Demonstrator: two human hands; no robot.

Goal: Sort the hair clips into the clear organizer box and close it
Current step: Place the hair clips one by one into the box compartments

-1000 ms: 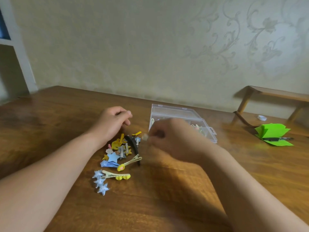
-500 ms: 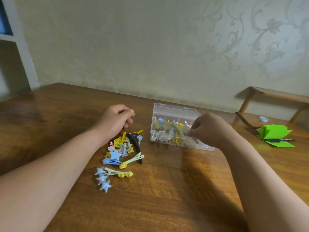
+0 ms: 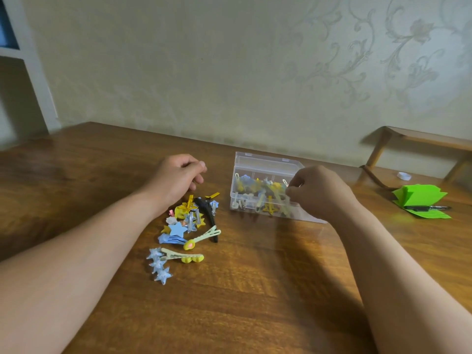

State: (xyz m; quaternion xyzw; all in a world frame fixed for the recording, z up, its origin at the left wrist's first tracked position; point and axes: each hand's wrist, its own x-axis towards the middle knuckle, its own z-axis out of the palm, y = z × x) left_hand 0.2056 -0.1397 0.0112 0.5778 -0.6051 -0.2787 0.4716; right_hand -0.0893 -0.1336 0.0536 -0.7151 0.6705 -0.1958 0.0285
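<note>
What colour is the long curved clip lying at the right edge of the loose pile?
Black. The long curved clip shows best in the head view, the only one.

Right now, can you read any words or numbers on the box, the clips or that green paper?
No readable text anywhere.
Clear organizer box: no label or brand shows.
Loose hair clips: only shapes such as stars, no letters.
Green paper: plain, no writing visible.
Pen on the green paper: too small to tell whether it carries print.
Wall: only a swirl pattern.

Dim warm light, soft wide-angle blur
</note>
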